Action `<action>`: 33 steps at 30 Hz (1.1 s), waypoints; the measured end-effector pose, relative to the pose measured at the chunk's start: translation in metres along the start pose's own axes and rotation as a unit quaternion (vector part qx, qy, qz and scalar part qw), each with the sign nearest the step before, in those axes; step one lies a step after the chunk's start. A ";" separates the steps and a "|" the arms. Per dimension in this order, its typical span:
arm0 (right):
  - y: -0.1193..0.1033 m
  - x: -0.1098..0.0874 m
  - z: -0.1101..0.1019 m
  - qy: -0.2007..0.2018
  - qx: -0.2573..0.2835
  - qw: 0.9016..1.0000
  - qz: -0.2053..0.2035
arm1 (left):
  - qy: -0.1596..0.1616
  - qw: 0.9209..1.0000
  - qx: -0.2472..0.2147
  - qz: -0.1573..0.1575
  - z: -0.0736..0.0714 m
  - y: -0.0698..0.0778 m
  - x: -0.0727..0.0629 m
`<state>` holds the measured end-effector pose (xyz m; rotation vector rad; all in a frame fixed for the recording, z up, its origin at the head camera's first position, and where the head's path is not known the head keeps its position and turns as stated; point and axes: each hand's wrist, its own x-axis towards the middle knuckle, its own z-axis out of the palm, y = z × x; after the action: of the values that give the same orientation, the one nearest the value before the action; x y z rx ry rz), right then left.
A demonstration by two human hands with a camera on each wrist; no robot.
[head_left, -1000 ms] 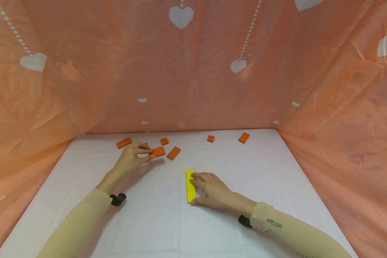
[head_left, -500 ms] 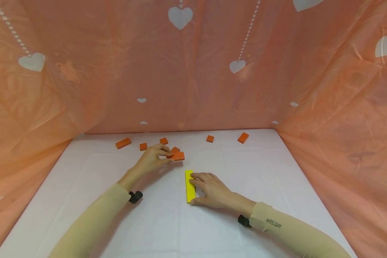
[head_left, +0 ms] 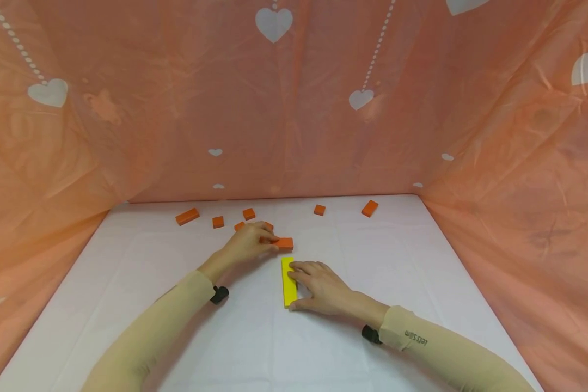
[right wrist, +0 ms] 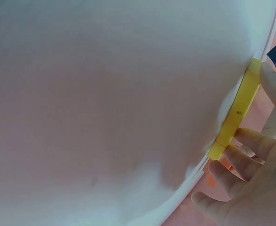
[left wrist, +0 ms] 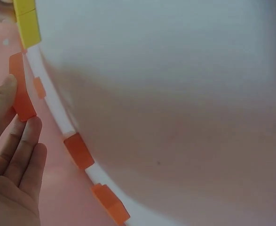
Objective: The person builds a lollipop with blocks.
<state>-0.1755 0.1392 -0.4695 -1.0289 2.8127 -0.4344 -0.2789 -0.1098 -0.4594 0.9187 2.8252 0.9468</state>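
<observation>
In the head view my left hand (head_left: 249, 241) pinches an orange rectangular block (head_left: 285, 243) between thumb and fingers. The block hangs just beyond the far end of a long yellow block strip (head_left: 288, 283) on the table. A seam crosses the yellow strip (left wrist: 28, 21) in the left wrist view, where the pinched orange block (left wrist: 21, 87) also shows. My right hand (head_left: 325, 288) rests against the strip's right side, thumb by the near end and fingertips by the far end. Those fingers look loosely extended along the yellow strip (right wrist: 236, 113) in the right wrist view.
On the white table (head_left: 215, 348) lie several loose orange blocks: a long one (head_left: 188, 216), small ones (head_left: 218, 222) (head_left: 248, 214) (head_left: 319, 209) and one at right (head_left: 369, 208). Others are partly hidden behind my left hand. A pink heart-patterned cloth (head_left: 284, 109) encloses the back and sides.
My left hand has carried the orange block rightward and slightly toward me, from among the loose blocks to near the yellow strip's far end. My right hand and the strip have stayed put.
</observation>
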 end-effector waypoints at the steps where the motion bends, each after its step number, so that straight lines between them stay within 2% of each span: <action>1: 0.000 0.000 0.000 -0.002 0.001 1.000 0.001 | -0.005 1.000 0.001 0.001 0.001 0.001 0.000; 10: 0.000 0.001 0.000 0.006 -0.004 1.000 -0.004 | -0.044 0.998 0.038 0.002 0.009 0.002 0.001; 16: 0.000 0.001 0.000 0.011 -0.007 1.000 -0.004 | -0.050 0.997 0.053 0.023 0.012 -0.001 0.001; 21: -0.001 0.000 -0.001 0.012 -0.005 1.000 -0.003 | -0.054 0.997 0.047 0.033 0.012 0.000 0.001; 33: 0.000 0.002 -0.001 0.009 -0.010 1.000 -0.004 | -0.061 0.998 0.017 0.013 0.014 0.003 0.000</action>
<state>-0.1766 0.1380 -0.4684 -1.0450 2.8359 -0.4189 -0.2747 -0.0998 -0.4693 0.9844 2.7410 0.8177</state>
